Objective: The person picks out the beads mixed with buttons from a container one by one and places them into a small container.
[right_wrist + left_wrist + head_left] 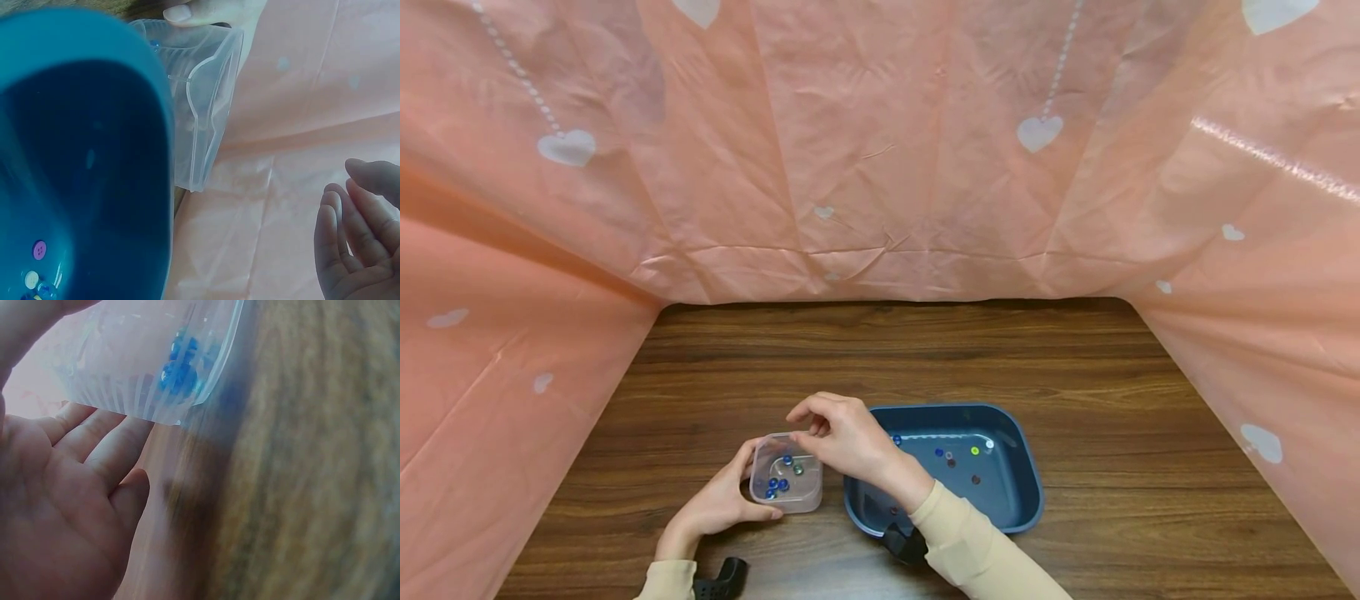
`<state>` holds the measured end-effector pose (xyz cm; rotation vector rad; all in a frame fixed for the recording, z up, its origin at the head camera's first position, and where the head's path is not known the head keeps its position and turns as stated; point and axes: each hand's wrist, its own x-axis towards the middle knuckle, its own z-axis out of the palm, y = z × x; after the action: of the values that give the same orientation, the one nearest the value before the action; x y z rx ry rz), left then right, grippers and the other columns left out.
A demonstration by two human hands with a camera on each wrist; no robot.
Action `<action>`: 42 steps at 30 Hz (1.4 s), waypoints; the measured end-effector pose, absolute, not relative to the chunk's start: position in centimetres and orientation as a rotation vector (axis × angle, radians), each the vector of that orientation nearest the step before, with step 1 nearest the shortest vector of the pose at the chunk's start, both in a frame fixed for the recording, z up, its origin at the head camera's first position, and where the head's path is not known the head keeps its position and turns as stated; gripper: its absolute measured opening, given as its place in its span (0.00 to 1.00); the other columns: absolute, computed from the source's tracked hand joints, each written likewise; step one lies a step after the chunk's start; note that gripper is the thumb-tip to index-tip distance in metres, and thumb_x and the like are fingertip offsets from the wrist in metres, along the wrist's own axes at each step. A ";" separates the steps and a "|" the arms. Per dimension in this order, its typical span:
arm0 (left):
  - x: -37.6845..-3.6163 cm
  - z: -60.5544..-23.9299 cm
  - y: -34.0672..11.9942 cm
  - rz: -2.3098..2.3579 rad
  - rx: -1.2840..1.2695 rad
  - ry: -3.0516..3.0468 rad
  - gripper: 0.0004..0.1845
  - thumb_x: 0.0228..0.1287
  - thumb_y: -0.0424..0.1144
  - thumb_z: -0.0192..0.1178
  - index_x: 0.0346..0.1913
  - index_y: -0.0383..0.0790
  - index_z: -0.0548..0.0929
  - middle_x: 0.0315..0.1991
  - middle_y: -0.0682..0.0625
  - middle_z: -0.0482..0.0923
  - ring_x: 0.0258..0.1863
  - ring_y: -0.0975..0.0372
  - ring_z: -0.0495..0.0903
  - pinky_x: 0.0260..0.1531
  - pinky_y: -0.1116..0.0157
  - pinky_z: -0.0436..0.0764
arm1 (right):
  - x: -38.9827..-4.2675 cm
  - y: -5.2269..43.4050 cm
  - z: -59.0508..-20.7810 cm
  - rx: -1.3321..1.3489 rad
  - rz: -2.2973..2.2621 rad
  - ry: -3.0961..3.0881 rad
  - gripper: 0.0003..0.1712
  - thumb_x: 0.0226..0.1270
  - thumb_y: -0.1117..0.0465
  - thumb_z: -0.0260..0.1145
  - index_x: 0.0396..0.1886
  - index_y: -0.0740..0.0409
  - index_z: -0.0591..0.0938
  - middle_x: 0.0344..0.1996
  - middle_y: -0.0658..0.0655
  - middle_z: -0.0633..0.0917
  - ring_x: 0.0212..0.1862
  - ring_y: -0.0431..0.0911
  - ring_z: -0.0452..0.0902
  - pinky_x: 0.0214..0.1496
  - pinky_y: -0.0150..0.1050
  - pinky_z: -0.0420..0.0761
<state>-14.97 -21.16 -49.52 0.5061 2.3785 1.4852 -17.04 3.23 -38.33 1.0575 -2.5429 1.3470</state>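
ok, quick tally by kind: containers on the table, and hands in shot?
Clear plastic box: 1
Blue tray: 1
Hands: 2, the left hand gripping the clear box, the right hand above its rim
Total: 4
Beads and buttons in both containers are too small to count reliably.

Blue tray (94,144) touches clear container (200,106); right hand (359,244) apart — fingers relaxed.

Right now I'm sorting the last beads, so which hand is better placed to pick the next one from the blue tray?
Right. The right hand hovers free beside the tray, while the left hand holds the clear box.
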 end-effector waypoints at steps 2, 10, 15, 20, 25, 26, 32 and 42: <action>-14.9 -49.5 -21.1 1.486 0.512 2.384 0.50 0.47 0.40 0.78 0.69 0.37 0.57 0.61 0.36 0.73 0.60 0.46 0.74 0.54 0.63 0.70 | -17.0 3.3 -38.3 1.056 1.345 -2.542 0.08 0.61 0.67 0.70 0.41 0.60 0.85 0.36 0.56 0.85 0.31 0.38 0.75 0.35 0.27 0.75; -14.9 -49.6 -21.1 1.495 0.543 2.388 0.50 0.47 0.41 0.78 0.70 0.38 0.58 0.65 0.36 0.70 0.62 0.45 0.72 0.55 0.65 0.70 | -16.9 3.5 -38.1 1.040 1.351 -2.550 0.08 0.62 0.66 0.70 0.41 0.59 0.85 0.36 0.54 0.85 0.32 0.38 0.76 0.35 0.27 0.75; -15.0 -49.6 -21.2 1.497 0.546 2.387 0.50 0.47 0.41 0.78 0.70 0.38 0.58 0.66 0.37 0.69 0.62 0.44 0.72 0.55 0.65 0.70 | -16.9 3.7 -38.0 1.028 1.356 -2.546 0.08 0.61 0.66 0.71 0.41 0.59 0.85 0.36 0.52 0.85 0.32 0.38 0.76 0.36 0.28 0.76; -15.0 -49.7 -21.2 1.497 0.552 2.386 0.50 0.47 0.41 0.78 0.70 0.38 0.58 0.66 0.37 0.69 0.62 0.44 0.72 0.55 0.65 0.70 | -17.0 3.8 -38.2 1.024 1.366 -2.534 0.08 0.61 0.66 0.70 0.41 0.58 0.85 0.36 0.52 0.85 0.32 0.38 0.77 0.36 0.28 0.76; -15.0 -49.6 -21.1 1.497 0.545 2.385 0.50 0.47 0.41 0.78 0.70 0.39 0.58 0.67 0.37 0.68 0.62 0.44 0.71 0.54 0.66 0.70 | -17.0 4.0 -38.2 1.020 1.360 -2.517 0.08 0.61 0.67 0.70 0.40 0.59 0.85 0.36 0.53 0.85 0.32 0.40 0.78 0.36 0.28 0.77; -15.0 -49.6 -21.1 1.497 0.545 2.385 0.50 0.47 0.41 0.78 0.69 0.38 0.58 0.67 0.37 0.68 0.62 0.44 0.71 0.54 0.66 0.70 | -17.0 4.1 -38.2 1.018 1.360 -2.515 0.08 0.61 0.67 0.70 0.40 0.59 0.85 0.36 0.53 0.85 0.32 0.40 0.78 0.36 0.28 0.77; -15.0 -49.7 -21.1 1.499 0.560 2.390 0.49 0.47 0.41 0.78 0.69 0.38 0.58 0.67 0.37 0.67 0.62 0.43 0.71 0.54 0.66 0.70 | -17.0 4.3 -38.3 1.009 1.363 -2.519 0.08 0.62 0.66 0.70 0.41 0.59 0.85 0.36 0.52 0.85 0.32 0.38 0.77 0.36 0.28 0.77; -15.1 -49.7 -21.1 1.526 0.562 2.373 0.49 0.46 0.40 0.78 0.69 0.38 0.59 0.66 0.36 0.68 0.61 0.44 0.72 0.53 0.69 0.71 | -17.0 4.7 -38.0 0.994 1.372 -2.518 0.09 0.61 0.66 0.71 0.41 0.58 0.85 0.35 0.54 0.85 0.31 0.38 0.77 0.35 0.28 0.77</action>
<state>-15.07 -21.10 -49.73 0.5624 2.3726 1.5258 -17.01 4.72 -38.04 0.9935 -2.5175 1.3722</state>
